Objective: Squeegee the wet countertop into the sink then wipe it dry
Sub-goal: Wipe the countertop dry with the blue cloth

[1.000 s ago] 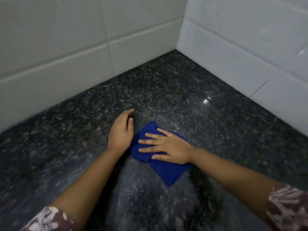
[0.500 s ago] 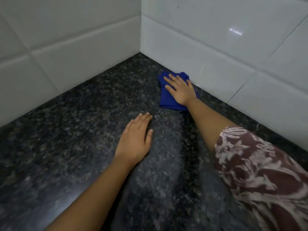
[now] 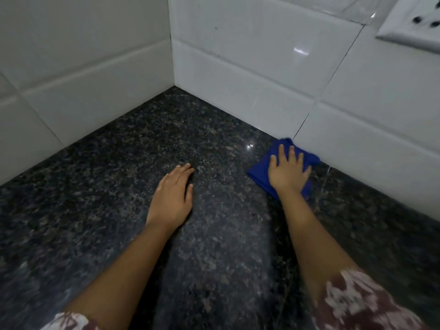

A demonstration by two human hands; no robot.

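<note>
A folded blue cloth (image 3: 260,172) lies on the dark speckled granite countertop (image 3: 107,186), right against the foot of the right-hand tiled wall. My right hand (image 3: 288,171) presses flat on the cloth with fingers spread, covering most of it. My left hand (image 3: 172,196) rests palm down on the bare countertop to the left of the cloth, fingers together, holding nothing. No squeegee and no sink are in view.
White tiled walls (image 3: 238,75) meet in a corner at the back of the countertop. A white wall socket (image 3: 414,20) sits high on the right wall. A thin streak runs down the granite beside the cloth (image 3: 323,186).
My right hand has slid the blue cloth along the right wall, away from the corner and toward me. My left hand stays flat on the granite.
</note>
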